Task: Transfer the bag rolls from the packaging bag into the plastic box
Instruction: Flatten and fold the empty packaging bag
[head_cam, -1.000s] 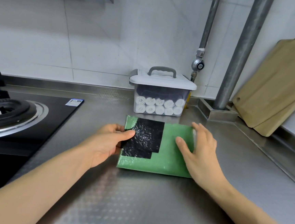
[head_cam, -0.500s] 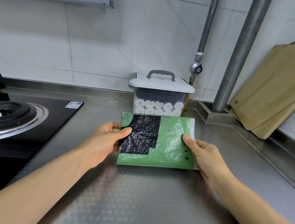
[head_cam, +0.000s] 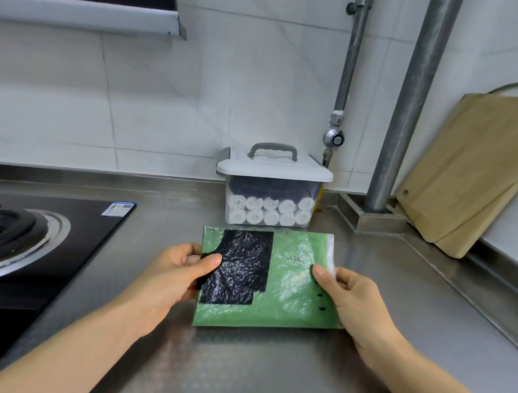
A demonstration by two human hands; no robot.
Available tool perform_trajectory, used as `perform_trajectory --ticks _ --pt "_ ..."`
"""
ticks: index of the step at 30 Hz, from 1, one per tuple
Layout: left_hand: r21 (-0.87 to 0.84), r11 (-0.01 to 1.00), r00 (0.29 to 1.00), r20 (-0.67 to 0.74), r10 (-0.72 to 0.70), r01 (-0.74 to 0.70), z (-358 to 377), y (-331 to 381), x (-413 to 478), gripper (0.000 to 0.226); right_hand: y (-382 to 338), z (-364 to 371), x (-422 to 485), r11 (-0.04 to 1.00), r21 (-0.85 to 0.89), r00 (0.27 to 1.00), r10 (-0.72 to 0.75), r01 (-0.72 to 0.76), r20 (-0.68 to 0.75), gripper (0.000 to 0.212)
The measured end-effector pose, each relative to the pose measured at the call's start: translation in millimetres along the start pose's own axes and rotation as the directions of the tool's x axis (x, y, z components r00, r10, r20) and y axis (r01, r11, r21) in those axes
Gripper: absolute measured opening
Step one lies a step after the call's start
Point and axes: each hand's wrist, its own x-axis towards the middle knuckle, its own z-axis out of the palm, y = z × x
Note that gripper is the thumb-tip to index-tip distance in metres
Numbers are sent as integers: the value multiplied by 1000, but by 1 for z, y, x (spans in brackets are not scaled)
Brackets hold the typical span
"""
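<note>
**Bag held up in both hands, box shut behind it**

One green packaging bag (head_cam: 291,280) is gripped by two hands. The left hand (head_cam: 169,276) is pinched on the left edge, with the thumb laid over the black patch (head_cam: 242,267). The right hand (head_cam: 355,302) is pinched on the right edge, thumb on the front and fingers tucked behind. The bag is held over the steel counter (head_cam: 236,366), its face tipped up toward the camera. Whether its lower edge touches the counter can't be told. Its long axis is run left to right, and a pale strip is seen along the right end.

One plastic box (head_cam: 236,191) is parked just behind the bag against the wall tiles. Its white lid (head_cam: 285,169) is on and its grey handle (head_cam: 273,149) is up. Ten white bag rolls (head_cam: 270,211) can be counted through the clear front, stacked in two rows of five with their ends facing forward, and something dark is packed above them.

One gas hob (head_cam: 13,237) is set into the counter at left. Two metal pipes (head_cam: 409,115) are run up the wall at right, and two wooden cutting boards (head_cam: 473,171) are leaned in the corner.
</note>
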Motion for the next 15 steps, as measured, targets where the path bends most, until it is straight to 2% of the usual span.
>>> perform_trajectory --ticks 15 --pt "79 996 998 -39 53 -50 -8 -5 5 9 6 10 4 993 -91 997 -80 79 -4 14"
